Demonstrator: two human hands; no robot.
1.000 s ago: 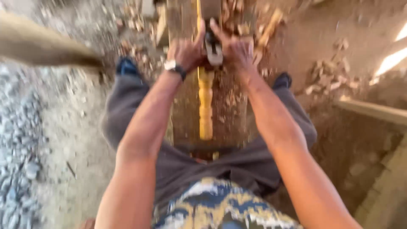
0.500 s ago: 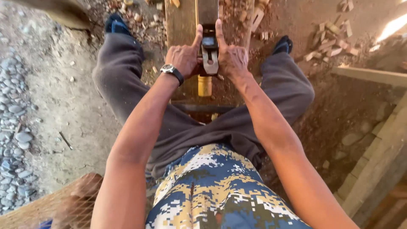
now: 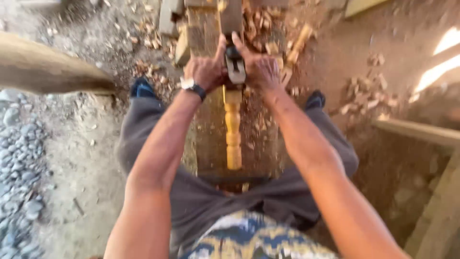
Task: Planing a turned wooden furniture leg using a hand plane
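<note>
I see my left hand point(image 3: 207, 72) and right hand point(image 3: 261, 71) both clenched around a grey hand plane point(image 3: 235, 67), one on each side. It sits on the far end of a yellow turned wooden spindle point(image 3: 233, 129) lying along the plank surface point(image 3: 207, 139) between my knees, wood chips point(image 3: 268, 43) scattered around.

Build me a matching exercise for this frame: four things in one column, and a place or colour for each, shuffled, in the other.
Things:
1. wristwatch
2. turned wooden piece
3. hand plane
4. grey stones

Places or colours:
A. gripped between the left hand and the right hand
B. on the ground at the far left of the view
C. on the left wrist
D. pale yellow, lying lengthwise on the plank bench

Pairs: 1-C, 2-D, 3-A, 4-B
</note>
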